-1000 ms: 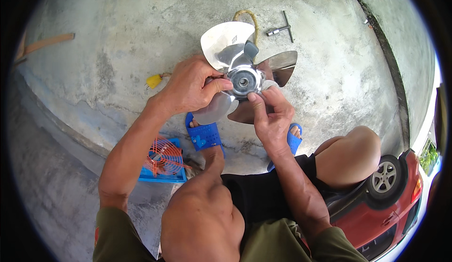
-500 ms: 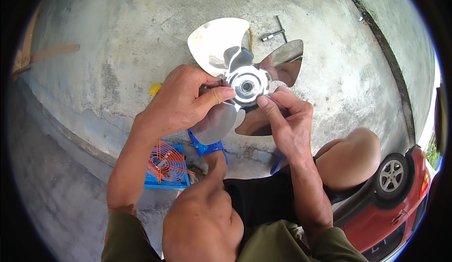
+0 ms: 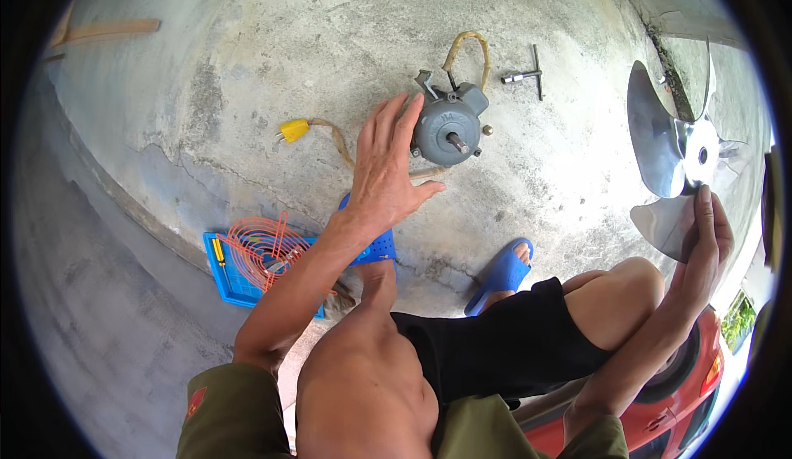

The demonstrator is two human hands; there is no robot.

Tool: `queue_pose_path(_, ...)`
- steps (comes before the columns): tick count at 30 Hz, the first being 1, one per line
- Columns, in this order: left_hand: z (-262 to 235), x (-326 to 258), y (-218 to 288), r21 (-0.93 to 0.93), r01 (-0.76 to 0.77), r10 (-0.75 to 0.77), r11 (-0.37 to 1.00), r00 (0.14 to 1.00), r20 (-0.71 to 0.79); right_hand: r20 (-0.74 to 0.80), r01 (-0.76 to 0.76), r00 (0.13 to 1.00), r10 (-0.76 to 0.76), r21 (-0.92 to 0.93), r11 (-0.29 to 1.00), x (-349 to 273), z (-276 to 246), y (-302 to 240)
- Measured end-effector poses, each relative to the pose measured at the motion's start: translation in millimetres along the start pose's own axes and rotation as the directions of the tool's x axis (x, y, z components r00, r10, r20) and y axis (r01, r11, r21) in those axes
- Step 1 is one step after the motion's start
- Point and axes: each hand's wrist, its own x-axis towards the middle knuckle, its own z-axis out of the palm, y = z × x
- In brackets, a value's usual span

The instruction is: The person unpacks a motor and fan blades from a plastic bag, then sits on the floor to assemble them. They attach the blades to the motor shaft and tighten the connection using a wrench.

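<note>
A grey electric motor (image 3: 445,133) sits on the concrete floor, its bare metal shaft pointing up. My left hand (image 3: 386,162) reaches to its left side, fingers spread and thumb apart; whether the fingertips touch the housing I cannot tell. Out to the right, my right hand (image 3: 708,226) pinches a shiny metal fan blade (image 3: 672,150) by one of its vanes near the hub. The fan blade is tilted and off the motor. A tan cord runs from the motor to a yellow plug (image 3: 294,131) on the left.
Beyond the motor to the right lies a T-handle socket wrench (image 3: 528,75). A blue tray (image 3: 237,292) at the lower left holds an orange wire fan guard (image 3: 262,249) and a yellow-handled tool. My feet wear blue sandals (image 3: 501,279). A red car (image 3: 652,409) stands at the lower right.
The fan blade has come off the spot over the motor and moved far right in my right hand. My left hand has let go of it and opened beside the motor, now uncovered.
</note>
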Motion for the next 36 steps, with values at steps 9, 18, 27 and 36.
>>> queue_pose_path(9,19.6,14.6,-3.5,0.256,-0.076,0.109,0.964,0.987,-0.118,0.102,-0.026,0.995,0.022,0.034,0.999,-2.7,23.7,-8.8)
queue_pose_path(18,-18.1,77.3,-8.1,0.141,0.005,-0.015,0.99,0.997,0.074,0.137,-0.041,0.99,0.03,0.076,0.996,-3.4,39.4,-14.3)
queue_pose_path(27,-45.1,104.7,-17.4,0.042,0.124,-0.131,0.991,0.963,0.235,0.168,-0.046,0.985,0.034,0.067,0.997,-10.8,42.3,-21.9)
queue_pose_path(36,-59.7,141.9,-34.3,-0.093,0.207,-0.159,0.974,0.913,0.375,0.173,-0.037,0.985,0.015,0.124,0.992,-12.1,50.3,-20.6)
